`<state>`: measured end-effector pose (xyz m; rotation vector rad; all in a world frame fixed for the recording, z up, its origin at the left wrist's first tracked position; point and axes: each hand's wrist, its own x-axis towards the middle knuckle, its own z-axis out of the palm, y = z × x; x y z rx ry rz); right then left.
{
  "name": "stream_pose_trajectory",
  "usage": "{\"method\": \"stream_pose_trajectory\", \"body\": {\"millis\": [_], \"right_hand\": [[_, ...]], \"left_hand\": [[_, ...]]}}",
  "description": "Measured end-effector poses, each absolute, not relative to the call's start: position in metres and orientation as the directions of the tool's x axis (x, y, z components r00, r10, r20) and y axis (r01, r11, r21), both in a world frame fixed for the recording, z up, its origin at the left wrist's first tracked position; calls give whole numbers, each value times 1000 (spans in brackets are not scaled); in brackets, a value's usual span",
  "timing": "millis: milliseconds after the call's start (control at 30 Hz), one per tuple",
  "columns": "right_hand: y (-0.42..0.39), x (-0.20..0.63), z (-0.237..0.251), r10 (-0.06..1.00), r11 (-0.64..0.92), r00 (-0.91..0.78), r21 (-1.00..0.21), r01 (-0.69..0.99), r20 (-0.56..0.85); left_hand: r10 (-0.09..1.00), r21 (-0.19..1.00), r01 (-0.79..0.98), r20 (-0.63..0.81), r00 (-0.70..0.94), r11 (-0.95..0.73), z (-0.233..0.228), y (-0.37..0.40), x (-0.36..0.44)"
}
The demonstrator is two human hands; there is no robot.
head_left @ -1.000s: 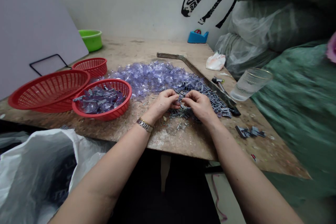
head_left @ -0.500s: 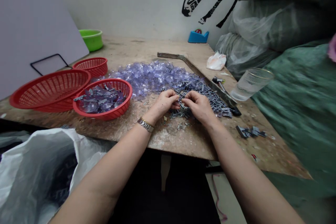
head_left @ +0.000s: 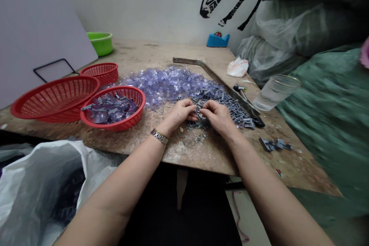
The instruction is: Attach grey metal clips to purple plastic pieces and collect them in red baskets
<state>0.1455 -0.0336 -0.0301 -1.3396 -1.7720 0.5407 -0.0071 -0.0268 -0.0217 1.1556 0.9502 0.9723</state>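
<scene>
My left hand (head_left: 183,111), with a metal watch on its wrist, is closed in a pinch at the near edge of a pile of small grey plastic parts (head_left: 235,109). Facing it a short gap away, my right hand (head_left: 216,113) pinches too, thumb against fingertips. Whatever the fingertips hold is too small and too hidden to name. Behind both hands spreads a heap of clear purplish plastic pieces (head_left: 164,82). To the left, a red basket (head_left: 127,124) contains a mix of purplish and grey pieces.
Two more red baskets (head_left: 54,117) stand at the left, near a green basin (head_left: 103,44). A bent metal strip (head_left: 219,80) borders the pile. Right of it are a glass of water (head_left: 269,94) and grey blocks (head_left: 275,145). A white sack (head_left: 83,161) stands below the table's front edge.
Both hands stay in almost the same place, with only slight shifts of the fingers. Nothing else has visibly moved.
</scene>
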Motion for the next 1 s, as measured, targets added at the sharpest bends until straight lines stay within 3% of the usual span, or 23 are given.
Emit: {"method": "stream_pose_trajectory", "body": {"millis": [400, 833, 1000], "right_hand": [[-38, 141, -30, 876, 415, -138, -576, 704, 461], [-30, 146, -37, 896, 406, -74, -744, 531, 437], [-31, 145, -38, 878, 432, -74, -718, 546, 473]], "left_hand": [[895, 978, -139, -81, 439, 157, -27, -20, -14], [915, 983, -156, -28, 402, 99, -30, -20, -12], [929, 985, -166, 10, 369, 55, -31, -19, -13]]}}
